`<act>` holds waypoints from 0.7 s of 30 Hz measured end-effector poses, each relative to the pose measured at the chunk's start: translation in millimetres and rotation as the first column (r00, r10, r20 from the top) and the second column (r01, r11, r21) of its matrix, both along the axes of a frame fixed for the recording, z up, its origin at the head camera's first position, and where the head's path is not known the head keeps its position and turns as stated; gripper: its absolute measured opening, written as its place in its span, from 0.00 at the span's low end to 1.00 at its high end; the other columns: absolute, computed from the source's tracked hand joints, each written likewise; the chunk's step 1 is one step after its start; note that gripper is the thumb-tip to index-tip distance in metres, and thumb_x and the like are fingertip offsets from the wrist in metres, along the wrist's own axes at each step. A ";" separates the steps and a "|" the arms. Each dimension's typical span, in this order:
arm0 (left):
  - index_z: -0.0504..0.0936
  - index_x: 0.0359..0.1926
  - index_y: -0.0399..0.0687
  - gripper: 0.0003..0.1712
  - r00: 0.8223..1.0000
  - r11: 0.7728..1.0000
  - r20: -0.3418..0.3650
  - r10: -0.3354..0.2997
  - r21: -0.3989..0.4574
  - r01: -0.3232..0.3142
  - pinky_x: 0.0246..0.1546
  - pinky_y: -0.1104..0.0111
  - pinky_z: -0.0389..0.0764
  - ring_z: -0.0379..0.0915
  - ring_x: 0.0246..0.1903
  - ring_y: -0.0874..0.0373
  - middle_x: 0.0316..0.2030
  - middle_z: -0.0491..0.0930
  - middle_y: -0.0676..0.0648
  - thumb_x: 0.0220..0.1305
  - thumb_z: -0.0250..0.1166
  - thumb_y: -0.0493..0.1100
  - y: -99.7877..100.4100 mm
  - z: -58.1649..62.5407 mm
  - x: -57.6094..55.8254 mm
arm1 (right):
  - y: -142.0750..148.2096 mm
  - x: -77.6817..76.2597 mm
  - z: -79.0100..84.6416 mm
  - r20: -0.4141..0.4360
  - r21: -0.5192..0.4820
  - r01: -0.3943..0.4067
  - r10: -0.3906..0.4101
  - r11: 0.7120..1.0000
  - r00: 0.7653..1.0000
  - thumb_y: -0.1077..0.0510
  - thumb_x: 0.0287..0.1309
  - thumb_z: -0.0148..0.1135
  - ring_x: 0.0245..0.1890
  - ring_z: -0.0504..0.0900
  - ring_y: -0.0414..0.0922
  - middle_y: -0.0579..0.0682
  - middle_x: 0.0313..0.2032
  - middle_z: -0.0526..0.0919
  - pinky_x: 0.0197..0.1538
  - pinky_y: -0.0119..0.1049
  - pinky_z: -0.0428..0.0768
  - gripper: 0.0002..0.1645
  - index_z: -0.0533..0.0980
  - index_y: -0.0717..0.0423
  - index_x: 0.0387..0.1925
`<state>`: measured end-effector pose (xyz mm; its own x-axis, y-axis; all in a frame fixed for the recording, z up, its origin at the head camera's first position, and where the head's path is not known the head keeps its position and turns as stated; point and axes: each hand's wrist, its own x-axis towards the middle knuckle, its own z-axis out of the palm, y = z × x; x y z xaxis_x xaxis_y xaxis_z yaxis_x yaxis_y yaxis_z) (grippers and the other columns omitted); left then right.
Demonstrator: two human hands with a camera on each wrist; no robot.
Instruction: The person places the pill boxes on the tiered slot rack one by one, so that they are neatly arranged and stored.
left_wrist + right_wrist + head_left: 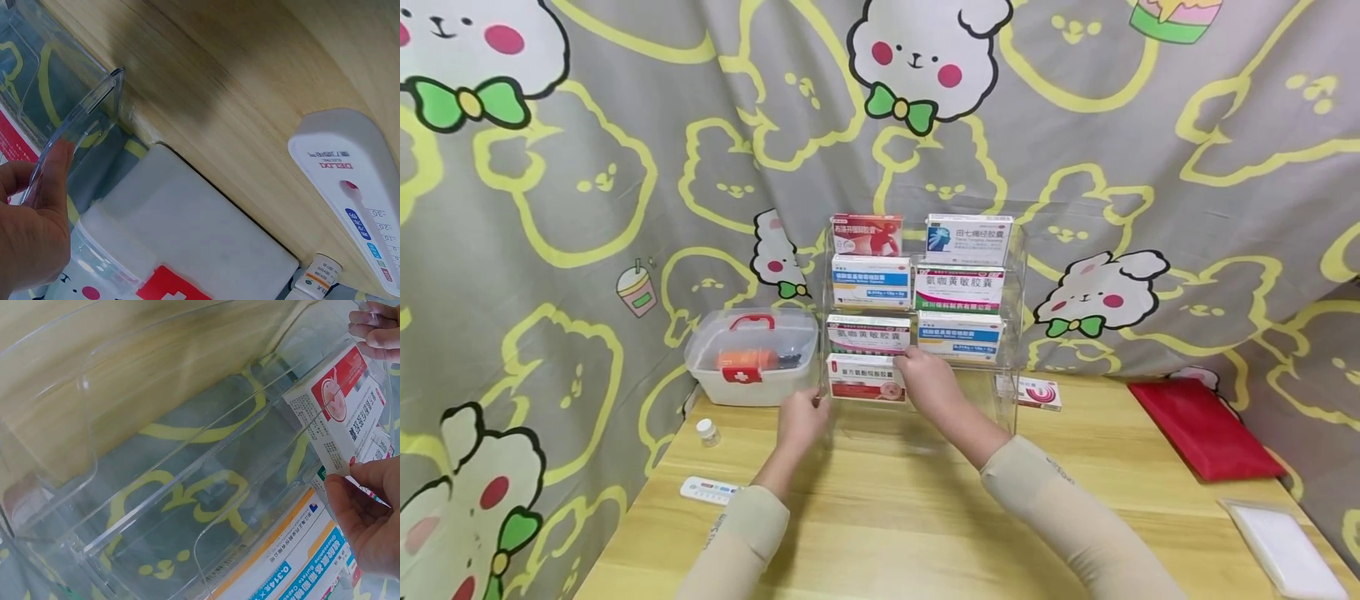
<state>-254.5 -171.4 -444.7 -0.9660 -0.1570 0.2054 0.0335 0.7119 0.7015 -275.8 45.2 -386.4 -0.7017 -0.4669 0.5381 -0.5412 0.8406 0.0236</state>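
Observation:
A clear tiered display rack (973, 396) stands on the table with medicine boxes in its tiers. My left hand (801, 423) holds the rack's left side edge, pinched between thumb and fingers in the left wrist view. At the upper right corner of a red-and-white medicine box (867, 380) in the lowest tier, my right hand (931, 385) pinches with thumb and fingertip. That box leans in the tier's left half. Above it sits a pink-and-white box (868, 335), and a blue-and-white box (958, 337) is to the right of that.
Left of the rack is a translucent first-aid bin (752, 358) with an orange item inside. A small white bottle (707, 432) and a white thermometer (709, 490) lie nearer. Rightward are another medicine box (1039, 393), a red pouch (1206, 429) and a white packet (1285, 550).

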 end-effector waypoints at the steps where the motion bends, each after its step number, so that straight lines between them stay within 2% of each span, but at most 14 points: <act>1: 0.84 0.43 0.38 0.13 1.000 1.000 -0.001 0.003 -0.004 -0.003 0.33 0.60 0.80 0.79 0.28 0.52 0.33 0.84 0.39 0.57 0.61 0.34 -0.3 -0.4 -0.2 | 0.0 -0.1 0.1 -0.003 0.005 -0.002 0.002 1.000 1.000 0.73 0.46 0.62 0.23 0.78 0.45 0.51 0.27 0.80 0.26 0.36 0.79 0.12 0.82 0.56 0.29; 6: 0.84 0.43 0.38 0.13 1.000 1.000 0.002 -0.002 -0.009 0.002 0.32 0.61 0.80 0.78 0.27 0.53 0.32 0.84 0.39 0.56 0.61 0.35 -1.3 -1.3 -1.2 | 1.8 3.8 -0.1 -0.052 0.021 -0.038 0.039 0.999 0.998 0.69 0.50 0.62 0.20 0.72 0.42 0.50 0.26 0.76 0.23 0.33 0.77 0.08 0.83 0.57 0.30; 8: 0.84 0.43 0.37 0.13 1.000 1.000 0.002 -0.006 -0.016 0.006 0.32 0.61 0.80 0.78 0.27 0.53 0.32 0.85 0.40 0.56 0.61 0.35 -1.3 -2.1 -1.9 | 4.0 7.1 0.8 -0.093 0.007 -0.064 0.064 0.998 0.994 0.66 0.51 0.62 0.19 0.70 0.41 0.49 0.26 0.75 0.21 0.32 0.75 0.06 0.83 0.57 0.30; 11: 0.84 0.42 0.37 0.12 1.000 1.000 0.001 -0.014 -0.021 0.014 0.32 0.61 0.80 0.78 0.27 0.53 0.32 0.84 0.40 0.56 0.61 0.35 -1.0 -2.8 -2.5 | 9.1 13.9 7.3 -0.175 -0.028 -0.096 0.090 0.995 0.980 0.62 0.53 0.59 0.19 0.71 0.41 0.48 0.26 0.77 0.18 0.32 0.72 0.08 0.83 0.56 0.32; 14: 0.84 0.42 0.37 0.12 1.000 1.000 0.005 -0.016 -0.015 0.016 0.32 0.61 0.79 0.78 0.27 0.53 0.31 0.84 0.40 0.56 0.61 0.35 -0.7 -1.7 -2.2 | 16.3 21.0 20.8 -0.257 -0.065 -0.112 0.091 0.992 0.962 0.59 0.53 0.57 0.19 0.75 0.42 0.48 0.28 0.80 0.16 0.31 0.69 0.12 0.84 0.54 0.36; 16: 0.84 0.42 0.37 0.12 1.000 1.000 0.010 -0.019 -0.003 0.020 0.32 0.61 0.80 0.78 0.27 0.53 0.32 0.84 0.39 0.57 0.61 0.35 -0.4 -0.3 -1.8 | 22.4 25.8 32.4 -0.277 -0.091 -0.113 0.084 0.989 0.957 0.57 0.54 0.57 0.20 0.76 0.42 0.48 0.28 0.80 0.15 0.31 0.68 0.12 0.84 0.53 0.36; 21: 0.84 0.42 0.37 0.12 1.000 1.000 0.007 -0.016 -0.001 0.016 0.33 0.60 0.80 0.78 0.28 0.52 0.32 0.84 0.39 0.58 0.60 0.35 -1.4 1.0 -2.1 | 39.3 37.6 59.1 -0.249 -0.149 -0.093 0.054 0.984 0.967 0.55 0.53 0.59 0.26 0.79 0.44 0.48 0.31 0.81 0.18 0.32 0.71 0.12 0.85 0.52 0.36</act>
